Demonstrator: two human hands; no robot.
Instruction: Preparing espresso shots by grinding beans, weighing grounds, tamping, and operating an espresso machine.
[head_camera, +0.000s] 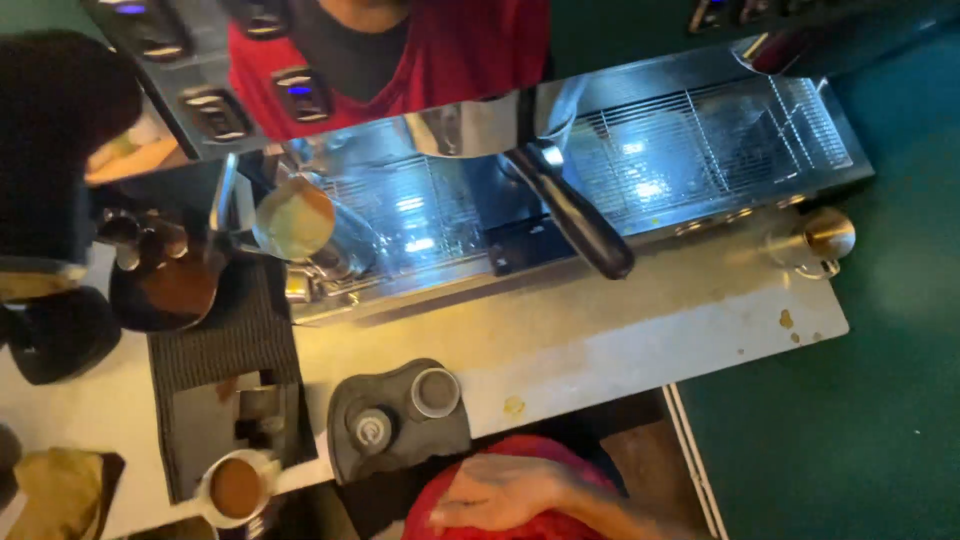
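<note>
My right hand (497, 493) lies low in the view against my red shirt (455, 520), fingers loosely spread towards the left and holding nothing. My left hand is out of view. Just above the hand, a grey tamping mat (390, 440) sits on the steel counter (640, 330) with a round tamper (435, 392) standing on it. A portafilter filled with brown ground coffee (237, 488) rests at the counter's lower left. Further up, a black-handled portafilter (575, 215) sticks out from the espresso machine over the drip grate (650, 150).
A steam wand wrapped in a pale cloth (295, 218) hangs at the machine's left. A dark ribbed mat (225, 345) and dark vessels (165, 285) fill the left side. A gold-topped tamper (818, 240) lies at the counter's right end, beside green floor (860, 420).
</note>
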